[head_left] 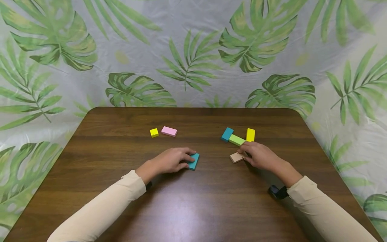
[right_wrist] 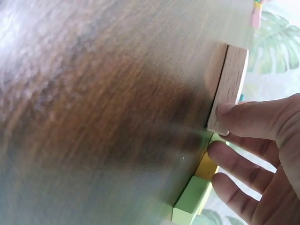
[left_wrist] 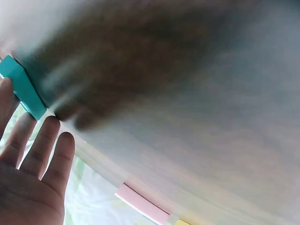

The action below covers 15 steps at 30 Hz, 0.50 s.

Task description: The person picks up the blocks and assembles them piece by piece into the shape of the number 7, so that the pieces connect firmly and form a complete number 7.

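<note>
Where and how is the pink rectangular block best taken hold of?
Probably pinch the pink rectangular block by its long sides, midway, from above: it lies flat, both long sides look free, while a small squarish yellow block sits near its left end.

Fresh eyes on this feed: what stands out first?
The leaf-print backdrop behind the brown table likely catches the eye first. Near the table's middle, the left hand holds a teal block; farther right, the right hand pinches a bare-wood block near a lime-green block.

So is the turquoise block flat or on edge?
Flat: in the head view, the turquoise block shows its broad face upward, above a thin side.
</note>
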Motion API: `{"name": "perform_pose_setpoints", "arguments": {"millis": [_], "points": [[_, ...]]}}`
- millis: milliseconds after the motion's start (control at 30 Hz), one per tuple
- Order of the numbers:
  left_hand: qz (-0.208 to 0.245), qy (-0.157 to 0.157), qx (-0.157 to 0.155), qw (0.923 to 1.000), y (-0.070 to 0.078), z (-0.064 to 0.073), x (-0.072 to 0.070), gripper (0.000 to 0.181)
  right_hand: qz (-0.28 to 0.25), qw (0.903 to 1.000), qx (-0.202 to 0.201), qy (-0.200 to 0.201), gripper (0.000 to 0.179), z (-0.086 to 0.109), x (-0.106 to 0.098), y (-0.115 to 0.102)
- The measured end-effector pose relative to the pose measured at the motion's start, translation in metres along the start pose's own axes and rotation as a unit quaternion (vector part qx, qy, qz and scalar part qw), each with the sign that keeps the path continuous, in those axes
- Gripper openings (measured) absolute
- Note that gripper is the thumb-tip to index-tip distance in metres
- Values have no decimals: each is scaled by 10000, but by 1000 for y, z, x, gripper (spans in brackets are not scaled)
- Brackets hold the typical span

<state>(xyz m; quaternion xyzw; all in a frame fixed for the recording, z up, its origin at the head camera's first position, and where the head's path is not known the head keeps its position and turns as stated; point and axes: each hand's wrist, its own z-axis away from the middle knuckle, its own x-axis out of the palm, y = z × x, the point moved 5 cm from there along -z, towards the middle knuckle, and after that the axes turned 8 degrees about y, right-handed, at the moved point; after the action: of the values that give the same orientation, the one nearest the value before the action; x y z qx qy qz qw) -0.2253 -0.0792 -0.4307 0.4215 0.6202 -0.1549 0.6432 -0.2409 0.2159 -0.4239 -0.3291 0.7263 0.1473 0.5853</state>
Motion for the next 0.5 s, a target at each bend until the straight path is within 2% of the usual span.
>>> {"name": "perform_pose_setpoints", "arguments": {"millis": [300,500], "points": [[-55,131,113,9998,6,18,-1,33,-3,10000,11,-86,15,-1,0,-1],[35,97,199,9997,11,25,0,34,-62,9997,-242,-18,14,-7,3,-7]]}}
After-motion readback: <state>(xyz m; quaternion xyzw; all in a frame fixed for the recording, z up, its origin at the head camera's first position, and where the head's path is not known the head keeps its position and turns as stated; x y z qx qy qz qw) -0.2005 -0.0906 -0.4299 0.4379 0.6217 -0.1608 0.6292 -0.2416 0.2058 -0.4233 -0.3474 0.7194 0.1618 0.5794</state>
